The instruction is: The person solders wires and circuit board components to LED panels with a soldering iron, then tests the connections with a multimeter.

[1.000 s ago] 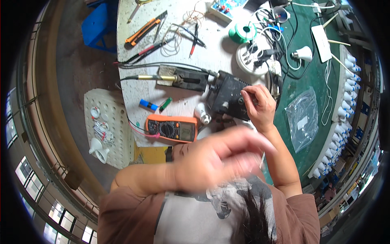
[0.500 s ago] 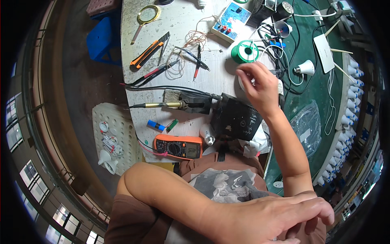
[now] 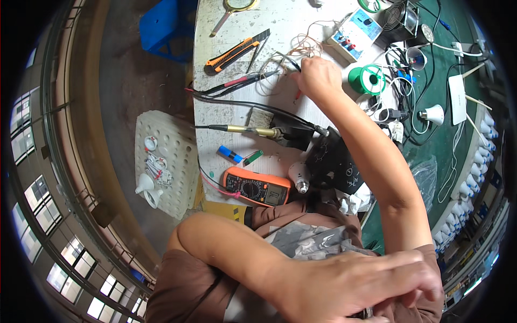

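My right hand reaches over the table, on the crossed test leads; its fingers curl downward and their tips are hidden, so a grip cannot be told. A red probe end shows just below it. Close to the camera is my left hand, in front of my body, fingers bent and partly blurred. A small dark edge shows beneath it, too little to name. Left of the right hand lie the red and black probes and an orange utility knife. The blue-faced box with knobs stands beyond.
A soldering iron rests in its stand beside a black box. An orange multimeter, a bulb and a blue cylinder lie nearer. At right are a solder spool, cables and a white bulb.
My right hand has moved left from beside the green solder spool to the test leads. The whole view has shifted, with the table farther right. The left hand remains low and near the camera.
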`<state>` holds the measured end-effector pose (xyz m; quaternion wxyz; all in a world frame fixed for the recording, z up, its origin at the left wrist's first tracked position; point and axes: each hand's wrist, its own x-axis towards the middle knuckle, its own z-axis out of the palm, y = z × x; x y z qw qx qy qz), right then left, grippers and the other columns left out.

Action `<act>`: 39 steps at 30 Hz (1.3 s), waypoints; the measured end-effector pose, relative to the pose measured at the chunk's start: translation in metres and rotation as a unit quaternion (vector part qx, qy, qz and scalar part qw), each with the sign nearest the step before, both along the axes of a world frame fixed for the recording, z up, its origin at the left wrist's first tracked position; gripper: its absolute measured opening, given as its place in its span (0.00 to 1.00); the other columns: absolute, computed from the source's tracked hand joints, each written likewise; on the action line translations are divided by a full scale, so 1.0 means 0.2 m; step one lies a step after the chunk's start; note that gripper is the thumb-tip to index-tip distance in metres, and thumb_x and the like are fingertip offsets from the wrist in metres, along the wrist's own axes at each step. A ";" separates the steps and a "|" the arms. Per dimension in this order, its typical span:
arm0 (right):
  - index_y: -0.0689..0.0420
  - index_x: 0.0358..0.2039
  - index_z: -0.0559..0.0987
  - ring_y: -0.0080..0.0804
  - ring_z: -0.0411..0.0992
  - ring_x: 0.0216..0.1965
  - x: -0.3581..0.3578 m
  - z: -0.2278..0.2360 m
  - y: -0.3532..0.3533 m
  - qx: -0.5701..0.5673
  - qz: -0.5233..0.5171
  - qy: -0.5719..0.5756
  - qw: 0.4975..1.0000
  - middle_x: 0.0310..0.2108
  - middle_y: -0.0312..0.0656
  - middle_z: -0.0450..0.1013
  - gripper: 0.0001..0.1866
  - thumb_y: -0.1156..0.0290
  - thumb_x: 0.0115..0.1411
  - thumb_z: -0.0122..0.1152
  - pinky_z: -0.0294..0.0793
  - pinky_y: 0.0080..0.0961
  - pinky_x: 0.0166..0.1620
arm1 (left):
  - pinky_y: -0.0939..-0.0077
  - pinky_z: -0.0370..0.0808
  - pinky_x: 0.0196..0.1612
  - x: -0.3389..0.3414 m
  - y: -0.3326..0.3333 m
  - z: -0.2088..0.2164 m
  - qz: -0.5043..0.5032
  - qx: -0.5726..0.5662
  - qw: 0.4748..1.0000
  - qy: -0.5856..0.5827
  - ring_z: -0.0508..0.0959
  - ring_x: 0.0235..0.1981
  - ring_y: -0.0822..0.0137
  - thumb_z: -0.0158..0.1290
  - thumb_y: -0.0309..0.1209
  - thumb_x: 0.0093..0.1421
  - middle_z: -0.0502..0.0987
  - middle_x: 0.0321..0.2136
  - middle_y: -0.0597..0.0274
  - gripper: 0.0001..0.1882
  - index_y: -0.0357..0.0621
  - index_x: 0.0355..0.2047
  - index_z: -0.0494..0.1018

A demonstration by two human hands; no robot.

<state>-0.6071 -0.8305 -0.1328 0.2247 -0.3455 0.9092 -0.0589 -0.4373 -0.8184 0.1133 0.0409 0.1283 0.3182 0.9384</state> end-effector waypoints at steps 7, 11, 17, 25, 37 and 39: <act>0.59 0.38 0.81 0.47 0.82 0.40 0.01 -0.08 0.00 0.005 -0.065 0.027 0.998 0.36 0.52 0.82 0.15 0.69 0.66 0.44 0.79 0.41 0.45 | 0.77 0.73 0.38 0.10 -0.30 -0.21 -0.042 -0.242 0.962 -0.122 0.73 0.38 0.72 0.51 0.21 0.60 0.73 0.41 0.59 0.18 0.38 0.52 0.71; 0.59 0.37 0.82 0.47 0.81 0.40 -0.03 -0.03 0.05 -0.001 -0.090 0.023 0.996 0.35 0.54 0.81 0.11 0.71 0.58 0.53 0.80 0.40 0.45 | 0.83 0.72 0.42 0.03 -0.28 -0.58 0.066 -0.312 0.905 -0.281 0.71 0.36 0.80 0.52 0.27 0.67 0.73 0.42 0.66 0.18 0.37 0.56 0.68; 0.60 0.31 0.80 0.54 0.79 0.37 -0.08 0.21 0.20 -0.197 -0.103 -0.054 0.973 0.30 0.56 0.79 0.10 0.68 0.51 0.66 0.78 0.45 0.41 | 0.84 0.73 0.36 -0.09 -0.36 -0.99 0.163 -0.503 0.783 -0.327 0.71 0.30 0.80 0.55 0.37 0.69 0.75 0.39 0.66 0.23 0.34 0.59 0.69; 0.61 0.33 0.74 0.55 0.78 0.33 0.10 0.45 0.29 -0.286 0.045 -0.118 0.950 0.30 0.51 0.78 0.10 0.76 0.50 0.64 0.78 0.45 0.37 | 0.85 0.64 0.26 -0.22 -0.33 -0.98 0.096 -0.269 0.862 -0.418 0.67 0.25 0.83 0.49 0.44 0.72 0.73 0.30 0.73 0.17 0.43 0.47 0.73; 0.52 0.32 0.84 0.40 0.80 0.34 -0.88 0.15 0.44 -0.208 0.145 0.299 0.920 0.33 0.38 0.81 0.06 0.68 0.58 0.61 0.80 0.35 0.36 | 0.92 0.63 0.25 -0.15 -0.35 -0.86 0.161 -0.214 0.875 -0.403 0.66 0.24 0.86 0.46 0.38 0.74 0.75 0.35 0.68 0.13 0.43 0.49 0.73; 0.56 0.30 0.83 0.42 0.80 0.34 -0.97 0.07 0.43 -0.182 0.188 0.287 0.921 0.33 0.41 0.80 0.08 0.68 0.60 0.58 0.80 0.37 0.37 | 0.91 0.62 0.25 -0.14 -0.34 -0.85 0.160 -0.217 0.873 -0.408 0.66 0.24 0.86 0.47 0.39 0.74 0.75 0.35 0.69 0.13 0.44 0.49 0.73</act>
